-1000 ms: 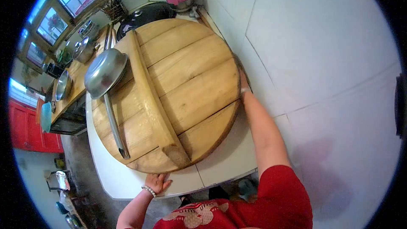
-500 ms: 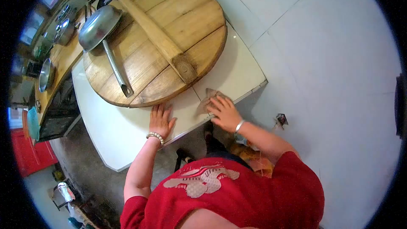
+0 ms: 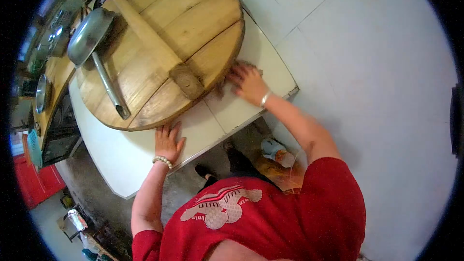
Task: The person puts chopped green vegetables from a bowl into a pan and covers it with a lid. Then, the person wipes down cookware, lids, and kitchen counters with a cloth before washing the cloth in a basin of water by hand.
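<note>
My left hand [image 3: 168, 143] lies flat with fingers apart on the white tiled counter [image 3: 113, 152], its fingertips at the near rim of the round wooden lid [image 3: 203, 24]. A beaded bracelet is on that wrist. To the right, my right hand [image 3: 249, 86] presses a brownish cloth [image 3: 220, 90] onto the counter beside the lid's edge. Most of the cloth is hidden under the hand and blurred. Across the lid lies a thick wooden bar [image 3: 150, 36]. A metal wok-like ladle [image 3: 92, 34] rests upside down to its left, handle pointing toward me.
A white wall [image 3: 367, 67] rises along the counter's right side. On the left, a wooden shelf [image 3: 55, 75] carries metal bowls [image 3: 43, 93]. Below the counter, a bottle-like container [image 3: 276, 152] stands near my legs. A red cabinet [image 3: 36, 179] is at far left.
My right hand has slid the cloth away from the counter's front edge, up along the lid's right side. My left hand stays at the near rim. The view has shifted slightly.
</note>
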A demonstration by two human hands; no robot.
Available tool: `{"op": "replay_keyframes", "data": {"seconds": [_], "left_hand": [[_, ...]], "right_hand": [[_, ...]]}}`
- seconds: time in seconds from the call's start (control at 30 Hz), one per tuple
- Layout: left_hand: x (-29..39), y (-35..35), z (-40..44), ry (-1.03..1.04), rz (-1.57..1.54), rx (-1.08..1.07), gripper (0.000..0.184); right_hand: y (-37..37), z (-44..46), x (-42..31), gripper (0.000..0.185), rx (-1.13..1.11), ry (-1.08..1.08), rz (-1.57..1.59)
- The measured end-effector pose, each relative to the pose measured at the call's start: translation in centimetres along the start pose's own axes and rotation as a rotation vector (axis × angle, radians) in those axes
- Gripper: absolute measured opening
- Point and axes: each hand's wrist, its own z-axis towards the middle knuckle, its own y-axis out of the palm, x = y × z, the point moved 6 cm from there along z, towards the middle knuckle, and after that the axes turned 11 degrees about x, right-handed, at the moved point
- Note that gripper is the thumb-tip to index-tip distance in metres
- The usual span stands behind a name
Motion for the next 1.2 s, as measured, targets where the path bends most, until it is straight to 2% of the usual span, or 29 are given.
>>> {"op": "replay_keyframes", "data": {"seconds": [0.03, 0.07, 0.13, 0.2, 0.27, 0.33, 0.37, 0.43, 0.5, 0.57, 0.63, 0.67, 0.73, 0.77, 0.8, 0.83, 0.87, 0.9, 0.97, 1.0, 1.03, 1.07, 1.13, 1.17, 1.2], "left_hand": [[0.2, -0.3, 0.4, -0.005, -0.023, -0.014, 0.053], [0.4, -0.5, 0.5, -0.013, -0.04, -0.032, 0.053], [0.5, -0.6, 0.7, 0.003, -0.033, 0.005, 0.053], [0.3, -0.7, 0.2, 0.031, -0.04, 0.026, 0.052], [0.1, -0.4, 0.2, 0.028, -0.022, 0.032, 0.05], [0.0, -0.7, 0.2, 0.026, -0.026, 0.055, 0.05], [0.0, -0.9, 0.2, 0.033, -0.041, 0.067, 0.05], [0.1, -0.8, -0.1, 0.036, -0.058, 0.077, 0.051], [-0.3, -0.4, 0.0, -0.011, -0.03, 0.023, 0.051], [-0.5, -0.3, 0.1, 0.003, -0.025, 0.031, 0.051], [-0.3, -0.2, 0.0, 0.009, -0.002, 0.037, 0.052], [-0.4, -0.1, -0.2, -0.026, 0.004, 0.036, 0.052], [-0.8, 0.2, 0.0, -0.008, -0.047, -0.035, 0.053], [-0.4, -0.6, 0.3, 0.004, -0.069, -0.038, 0.053], [-1.1, -0.6, 0.6, -0.062, -0.05, -0.024, 0.053], [-1.1, -0.2, 0.5, -0.028, -0.057, -0.034, 0.052], [-1.0, 0.0, -0.1, 0.004, -0.069, -0.045, 0.051], [-1.1, 0.0, -0.4, 0.012, -0.071, -0.031, 0.051], [-1.3, -0.4, 0.0, 0.028, -0.108, -0.001, 0.051], [-1.4, -0.8, -0.4, 0.032, -0.148, 0.002, 0.051], [-1.4, -0.8, -0.8, 0.051, -0.158, 0.074, 0.051], [-1.5, -0.6, -1.0, 0.081, -0.168, 0.15, 0.05], [-1.9, 1.0, -1.0, 0.095, -0.239, 0.059, 0.049], [-1.9, 0.0, -1.6, 0.09, -0.245, 0.094, 0.049], [-1.3, -1.4, -2.6, 0.104, -0.217, 0.113, 0.05]], "right_hand": [[-0.6, 1.5, 2.9, 0.048, -0.037, 0.169, 0.024], [0.4, 1.8, 5.2, 0.048, -0.043, 0.163, 0.027], [0.7, 1.2, 10.8, 0.048, 0.198, 0.295, -0.121], [-1.7, -3.8, 10.0, 0.045, 0.252, 0.484, 0.045], [-3.0, -10.5, 8.1, 0.042, 0.228, 0.654, 0.077], [-3.1, -16.5, 6.9, 0.035, 0.306, 0.705, 0.047], [-3.4, -16.6, 6.8, 0.035, 0.306, 0.698, 0.037], [-3.1, -17.8, 7.6, 0.027, 0.374, 0.951, 0.249], [-5.4, -13.7, 7.7, 0.023, 0.458, 1.095, 0.305], [-6.3, -7.1, 9.0, 0.023, 0.655, 0.859, 0.292], [-5.6, 1.2, 10.5, 0.025, 0.686, 0.652, 0.263], [-3.7, 4.8, 11.9, 0.025, 0.704, 0.474, 0.162], [4.7, 11.0, 18.4, 0.028, 0.631, 0.758, 0.549], [11.4, 12.5, 24.4, 0.038, 0.495, 0.946, 0.997], [12.1, 12.7, 25.0, 0.037, 0.607, 0.971, 1.156], [3.2, 11.6, 16.2, 0.031, 0.492, 1.216, 1.183], [8.4, 10.3, 22.1, 0.032, 0.432, 0.861, 0.835], [2.6, 7.6, 16.5, 0.034, 0.419, 0.865, 0.892], [1.3, 1.7, 13.8, 0.042, 0.486, 0.986, 1.087], [0.8, -0.8, 12.3, 0.045, 0.44, 1.093, 1.086], [0.1, -3.2, 10.6, 0.045, 0.506, 1.223, 1.165], [0.8, -6.0, 10.4, 0.043, 0.473, 0.992, 0.878], [1.6, -9.3, 7.4, 0.04, 0.588, 1.211, 1.011], [1.6, -9.8, 5.2, 0.04, 0.508, 1.146, 0.862], [1.9, -9.9, 2.9, 0.037, 0.443, 0.968, 0.65]]}}
